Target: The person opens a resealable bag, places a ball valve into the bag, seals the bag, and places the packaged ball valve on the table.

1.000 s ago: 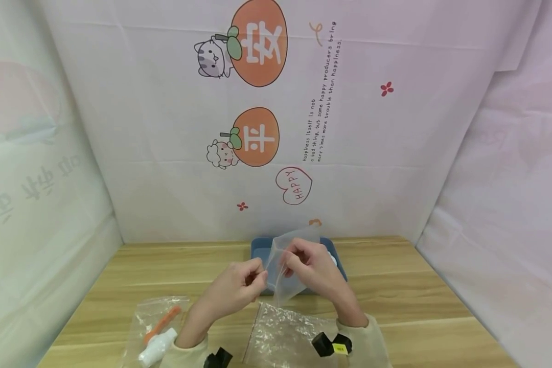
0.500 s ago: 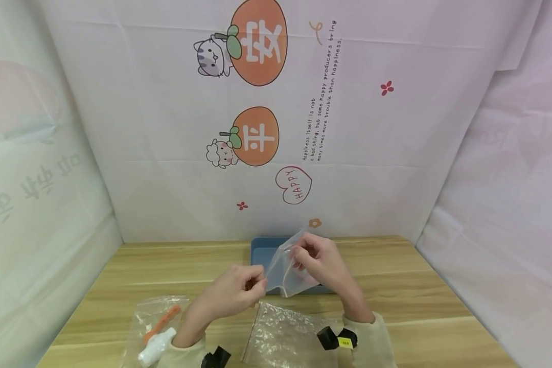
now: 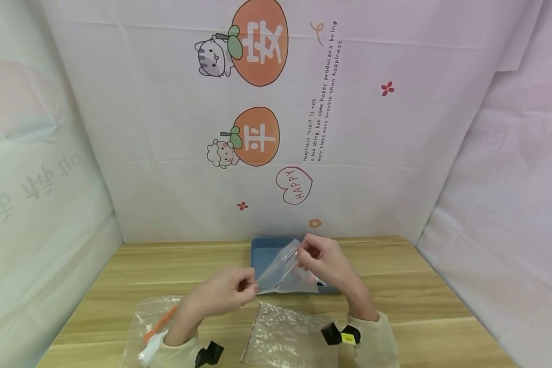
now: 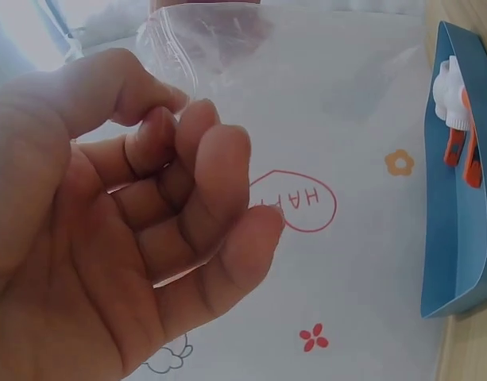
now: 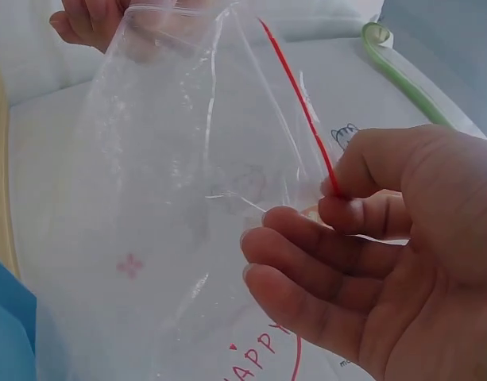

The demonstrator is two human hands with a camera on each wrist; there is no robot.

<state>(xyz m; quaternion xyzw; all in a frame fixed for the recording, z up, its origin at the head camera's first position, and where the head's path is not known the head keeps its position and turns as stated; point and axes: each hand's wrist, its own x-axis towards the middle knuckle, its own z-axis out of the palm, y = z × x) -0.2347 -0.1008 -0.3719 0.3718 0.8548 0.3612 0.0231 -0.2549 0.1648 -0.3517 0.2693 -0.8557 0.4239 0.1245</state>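
Between the two hands a clear zip bag [image 3: 278, 276] is stretched out above the table. My left hand [image 3: 227, 292] pinches one end of its opening between thumb and index finger. At the other end, my right hand [image 3: 324, 259] pinches the edge, where the right wrist view shows a red zip line [image 5: 295, 87] running to the fingertips. The other fingers of the right hand are loosely bent beside the film. Nothing shows inside the bag [image 5: 148, 159]. In the head view it overlaps a blue tray [image 3: 263, 250] behind it.
In the tray [image 4: 446, 270] lie a white ridged piece [image 4: 450, 95] and orange sticks [image 4: 473, 151]. Another clear bag [image 3: 290, 335] lies flat in front of me. Left of it, a clear bag [image 3: 140, 317] holds an orange stick [image 3: 161, 323] and a white piece [image 3: 151, 348].
My left hand has moved a little left and down, my right hand slightly right. The zip bag between them has been drawn from hanging loose into a tauter, slanted stretch.
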